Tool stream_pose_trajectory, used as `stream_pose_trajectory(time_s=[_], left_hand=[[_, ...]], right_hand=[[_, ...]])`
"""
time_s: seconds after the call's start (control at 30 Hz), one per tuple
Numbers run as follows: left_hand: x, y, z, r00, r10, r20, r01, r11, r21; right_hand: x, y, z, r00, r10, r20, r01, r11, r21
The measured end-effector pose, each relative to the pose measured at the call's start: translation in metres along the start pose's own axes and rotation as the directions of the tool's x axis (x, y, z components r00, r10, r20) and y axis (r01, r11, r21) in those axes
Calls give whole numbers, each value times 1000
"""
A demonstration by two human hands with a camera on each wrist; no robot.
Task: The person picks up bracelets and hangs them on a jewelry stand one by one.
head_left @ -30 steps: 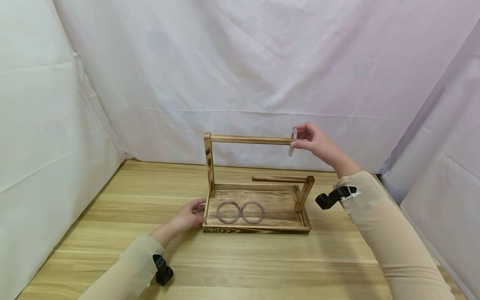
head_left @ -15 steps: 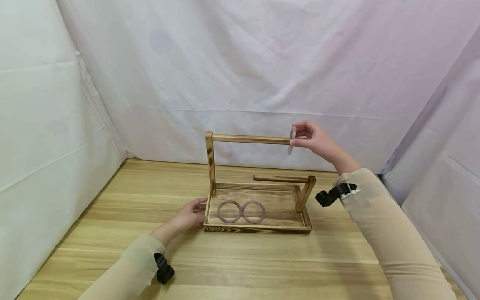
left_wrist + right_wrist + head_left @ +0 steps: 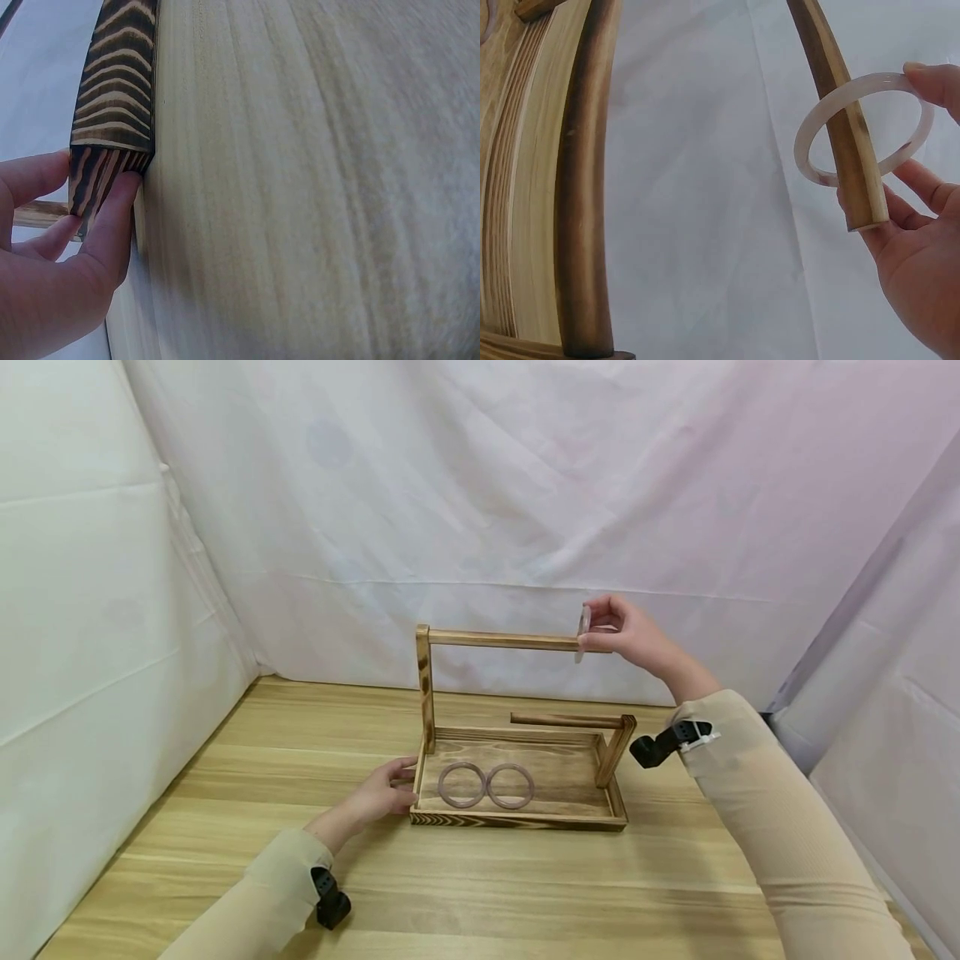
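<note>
A wooden stand has a shallow tray point(image 3: 517, 821), a tall upper bar point(image 3: 502, 641) on a left post and a lower bar point(image 3: 566, 720) on a right post. My right hand point(image 3: 633, 633) pinches a pale bangle point(image 3: 821, 120) between thumb and fingers. That bangle encircles the upper bar near its free right end, which points toward my palm. My left hand point(image 3: 378, 793) holds the tray's left end, its thumb and fingers at the striped wood corner point(image 3: 112, 97). Two pinkish bangles, one left point(image 3: 462, 785) and one right point(image 3: 510, 787), lie side by side in the tray.
The stand rests on a wood-grain tabletop point(image 3: 480, 893). White cloth point(image 3: 465, 510) hangs behind the table and along both sides. Each sleeved forearm wears a black wrist camera, one left point(image 3: 330, 900) and one right point(image 3: 667, 743).
My right hand has moved the pale bangle slightly left along the upper bar, so the bar's end shows farther through it. My left hand stays at the tray.
</note>
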State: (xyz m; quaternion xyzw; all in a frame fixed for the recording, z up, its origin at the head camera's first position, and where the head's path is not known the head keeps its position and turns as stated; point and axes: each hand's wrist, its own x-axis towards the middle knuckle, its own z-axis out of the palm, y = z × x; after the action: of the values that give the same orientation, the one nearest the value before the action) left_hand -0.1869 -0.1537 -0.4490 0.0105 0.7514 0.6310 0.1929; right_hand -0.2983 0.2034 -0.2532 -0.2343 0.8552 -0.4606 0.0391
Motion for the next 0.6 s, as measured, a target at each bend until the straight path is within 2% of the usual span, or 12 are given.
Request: stream_pose_trajectory(time_s=[0.23, 0.6], left_hand=[[0, 1, 0, 1000, 5, 0, -5, 1000, -2], [-1, 1, 0, 1000, 1, -1, -1, 1000, 2]], right_hand=[[6, -5, 3, 999, 42, -24, -43, 998, -41], [14, -13, 8, 999, 43, 28, -42, 999, -22]])
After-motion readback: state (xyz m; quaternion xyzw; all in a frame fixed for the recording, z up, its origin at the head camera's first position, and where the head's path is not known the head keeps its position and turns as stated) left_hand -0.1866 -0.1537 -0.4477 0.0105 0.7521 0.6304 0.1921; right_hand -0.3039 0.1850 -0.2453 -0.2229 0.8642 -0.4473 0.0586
